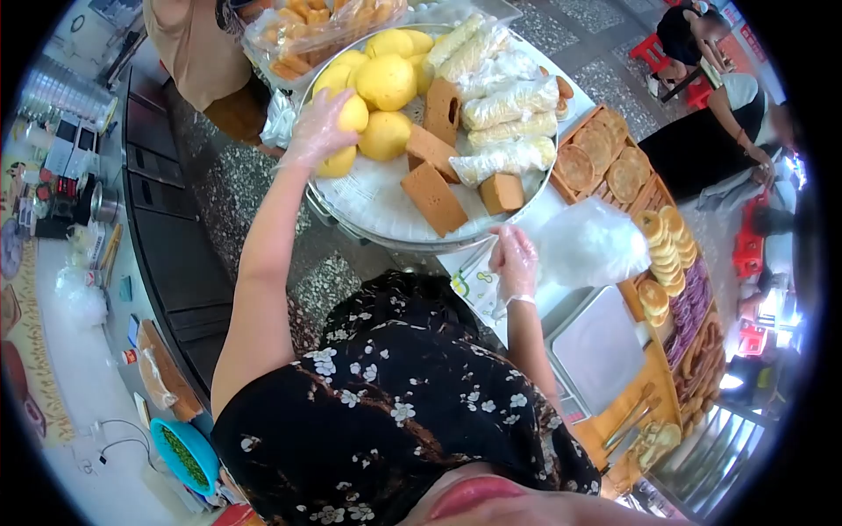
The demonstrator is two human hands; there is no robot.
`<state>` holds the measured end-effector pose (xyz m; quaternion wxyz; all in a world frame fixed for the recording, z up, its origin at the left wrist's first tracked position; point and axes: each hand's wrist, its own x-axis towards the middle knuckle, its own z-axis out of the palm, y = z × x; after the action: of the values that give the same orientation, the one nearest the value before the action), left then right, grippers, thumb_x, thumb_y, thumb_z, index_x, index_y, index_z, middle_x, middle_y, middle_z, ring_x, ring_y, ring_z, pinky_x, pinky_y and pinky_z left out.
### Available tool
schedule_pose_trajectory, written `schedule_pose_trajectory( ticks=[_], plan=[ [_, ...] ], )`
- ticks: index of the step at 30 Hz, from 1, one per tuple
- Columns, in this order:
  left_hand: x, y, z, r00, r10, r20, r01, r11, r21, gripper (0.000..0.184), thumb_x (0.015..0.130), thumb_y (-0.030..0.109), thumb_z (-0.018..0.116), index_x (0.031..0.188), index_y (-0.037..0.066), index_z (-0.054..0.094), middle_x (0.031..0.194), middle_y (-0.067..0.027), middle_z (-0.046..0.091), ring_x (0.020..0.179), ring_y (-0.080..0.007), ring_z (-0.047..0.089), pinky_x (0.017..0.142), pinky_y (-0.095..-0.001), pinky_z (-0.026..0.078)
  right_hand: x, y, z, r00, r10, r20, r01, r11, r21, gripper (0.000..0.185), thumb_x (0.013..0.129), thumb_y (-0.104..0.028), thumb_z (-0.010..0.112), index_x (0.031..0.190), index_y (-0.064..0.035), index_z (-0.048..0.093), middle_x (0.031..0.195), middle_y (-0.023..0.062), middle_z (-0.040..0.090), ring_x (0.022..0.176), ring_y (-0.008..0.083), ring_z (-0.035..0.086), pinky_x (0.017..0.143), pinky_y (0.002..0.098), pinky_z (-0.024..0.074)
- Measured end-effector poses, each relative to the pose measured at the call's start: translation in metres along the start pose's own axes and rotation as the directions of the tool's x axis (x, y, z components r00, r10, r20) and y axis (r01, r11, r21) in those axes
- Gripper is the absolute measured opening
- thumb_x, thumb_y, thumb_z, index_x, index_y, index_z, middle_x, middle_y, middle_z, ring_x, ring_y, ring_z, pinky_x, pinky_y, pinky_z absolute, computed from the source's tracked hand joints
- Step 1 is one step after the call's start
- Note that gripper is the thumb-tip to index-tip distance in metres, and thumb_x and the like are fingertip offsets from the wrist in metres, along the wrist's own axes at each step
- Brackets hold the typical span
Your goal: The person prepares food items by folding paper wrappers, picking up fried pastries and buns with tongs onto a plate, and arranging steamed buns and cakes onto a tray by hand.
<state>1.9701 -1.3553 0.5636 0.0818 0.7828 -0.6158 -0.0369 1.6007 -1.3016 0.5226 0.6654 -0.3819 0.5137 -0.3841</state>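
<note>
My left hand, in a thin clear glove, has its fingers round a yellow bun at the left side of a big round tray. Other smooth yellow buns are heaped beside it. Brown cake blocks lie in the middle of the tray, and pale rolls wrapped in clear plastic fill its right side. Off the tray's front right edge, my right hand, also gloved, is closed on a clear plastic bag that puffs out to the right.
A flat scale sits right of my body. Wooden trays hold flat round breads and small buns; tongs lie nearby. Bagged fried pieces are behind the tray. People stand across and at right.
</note>
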Motion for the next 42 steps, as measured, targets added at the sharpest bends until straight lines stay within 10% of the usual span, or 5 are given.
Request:
schedule_pose_trajectory(
  ticks=[6,11,20,25,42],
  plan=[
    [0.032,-0.064,0.007,0.995,0.047,-0.084,-0.096,0.388,-0.917,0.071,0.074,0.005,0.073,0.136,0.004,0.039,0.130,-0.0110,0.049,0.113,-0.0190,0.053,0.096,-0.0322,0.047,0.021,0.007,0.023,0.906,-0.301,-0.297,0.320,0.947,0.018,0.019,0.097,-0.017,0.052,0.095,-0.0031,0.064,0.058,-0.0041,0.045,0.048,0.0035,0.038,0.045,0.0199,0.0287],
    [0.161,-0.026,-0.022,0.818,0.465,-0.337,-0.561,0.773,-0.296,0.076,0.072,0.030,0.074,0.136,0.008,0.041,0.133,-0.0155,0.049,0.119,-0.0276,0.052,0.099,-0.0378,0.044,0.048,0.041,0.052,0.689,-0.387,-0.612,0.390,0.911,-0.136,0.018,0.096,-0.016,0.051,0.094,-0.0042,0.064,0.058,-0.0044,0.045,0.050,0.0024,0.038,0.046,0.0192,0.0291],
    [0.285,0.040,0.011,0.822,0.484,0.301,-0.457,0.875,-0.159,0.091,0.070,0.058,0.066,0.144,0.014,0.035,0.147,-0.0141,0.038,0.134,-0.0300,0.038,0.110,-0.0386,0.031,0.037,0.028,0.108,0.231,-0.359,-0.904,0.334,0.902,-0.273,0.021,0.096,-0.018,0.050,0.090,-0.0022,0.063,0.054,-0.0031,0.041,0.049,0.0046,0.036,0.045,0.0207,0.0268],
    [0.289,-0.020,0.004,0.730,0.661,0.175,-0.465,0.667,-0.582,0.096,0.073,0.061,0.066,0.147,0.011,0.030,0.150,-0.0144,0.034,0.139,-0.0268,0.031,0.113,-0.0384,0.026,0.031,0.029,0.118,0.179,-0.424,-0.888,0.414,0.851,-0.323,0.024,0.097,-0.020,0.049,0.091,-0.0009,0.062,0.052,-0.0021,0.040,0.048,0.0050,0.035,0.045,0.0207,0.0266],
    [0.155,-0.047,0.026,0.531,0.806,-0.263,-0.846,0.524,-0.102,0.073,0.062,0.025,0.076,0.129,0.017,0.050,0.130,-0.0193,0.046,0.115,-0.0372,0.048,0.096,-0.0443,0.044,0.058,0.055,0.131,0.226,-0.434,-0.872,0.552,0.795,-0.253,0.020,0.096,-0.014,0.049,0.091,-0.0036,0.065,0.061,-0.0057,0.043,0.052,0.0023,0.036,0.047,0.0184,0.0293]
  ],
)
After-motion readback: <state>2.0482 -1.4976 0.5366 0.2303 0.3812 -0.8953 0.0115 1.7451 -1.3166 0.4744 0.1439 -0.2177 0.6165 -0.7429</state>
